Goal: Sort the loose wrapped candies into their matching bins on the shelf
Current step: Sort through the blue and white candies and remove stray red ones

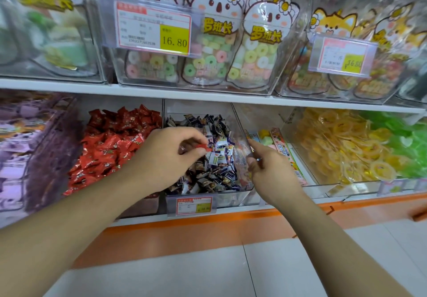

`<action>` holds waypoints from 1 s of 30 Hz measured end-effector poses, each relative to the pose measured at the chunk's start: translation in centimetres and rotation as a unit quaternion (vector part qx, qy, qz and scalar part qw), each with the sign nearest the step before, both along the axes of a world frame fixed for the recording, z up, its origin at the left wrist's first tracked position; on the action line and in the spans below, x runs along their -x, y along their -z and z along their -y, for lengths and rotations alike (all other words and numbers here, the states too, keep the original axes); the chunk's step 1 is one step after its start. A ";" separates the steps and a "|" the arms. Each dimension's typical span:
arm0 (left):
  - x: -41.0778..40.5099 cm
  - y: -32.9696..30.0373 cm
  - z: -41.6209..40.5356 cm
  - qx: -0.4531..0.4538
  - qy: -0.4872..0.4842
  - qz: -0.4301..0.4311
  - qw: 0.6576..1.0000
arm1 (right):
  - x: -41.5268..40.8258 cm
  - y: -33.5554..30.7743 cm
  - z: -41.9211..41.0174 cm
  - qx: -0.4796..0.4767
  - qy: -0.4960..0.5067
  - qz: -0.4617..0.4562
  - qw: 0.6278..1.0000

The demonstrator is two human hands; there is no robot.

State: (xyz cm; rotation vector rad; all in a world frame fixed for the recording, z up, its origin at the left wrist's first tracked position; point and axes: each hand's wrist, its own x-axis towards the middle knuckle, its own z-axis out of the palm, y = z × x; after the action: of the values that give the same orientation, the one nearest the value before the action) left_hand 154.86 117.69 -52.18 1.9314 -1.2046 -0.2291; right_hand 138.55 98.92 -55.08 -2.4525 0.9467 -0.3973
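Nearest, two bare forearms reached up from the bottom corners over a grey floor point(208, 271) and an orange strip point(184, 234) along the shelf base. Below the fingers, a small price tag point(193, 205) on the front of the middle bin point(231, 198) had a yellow panel whose digits were too blurred to read.

The left hand point(166, 156) was held above that bin, back upward, its thumb and fingers point(196, 138) pinched together on a small red wrapped candy point(204, 147). Under and beyond those fingers lay a heap of dark blue and white wrapped candies point(219, 162). Left of the fingers was a bin of red wrapped candies point(111, 144); further left, purple packets point(34, 149).

The right hand point(272, 169) was just beside the middle bin's right wall, forefinger stretched forward and the other fingers curled in; whether they held anything could not be told. Right of it lay striped candy sticks point(286, 156), then yellow sweets point(342, 144) and green sweets point(402, 139).

Farthest, above both hands on the upper shelf point(92, 87), clear bins held koala-shaped bags of ring sweets point(215, 42) marked "罗班长". A price label point(153, 29) read "16.80", and another label point(342, 54) over fox-printed bags point(332, 26) also seemed to read 16.80.
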 end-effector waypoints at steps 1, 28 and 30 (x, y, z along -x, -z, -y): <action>-0.4 -0.2 -1.4 0.012 -0.016 0.003 1.000 | 0.0 -0.1 -0.2 0.001 0.000 0.000 1.000; -2.1 5.0 10.3 -0.234 0.130 0.312 0.912 | 0.0 -0.7 -0.3 0.033 -0.002 0.009 0.999; -2.6 4.4 9.9 -0.242 0.108 0.307 0.914 | 0.0 -0.6 -0.1 0.036 -0.001 0.001 0.999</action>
State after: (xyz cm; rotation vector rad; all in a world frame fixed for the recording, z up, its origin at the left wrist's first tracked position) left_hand 157.41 107.76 -56.56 2.3929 -1.9232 -0.0254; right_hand 138.56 99.06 -54.45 -2.5170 0.9452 -0.4411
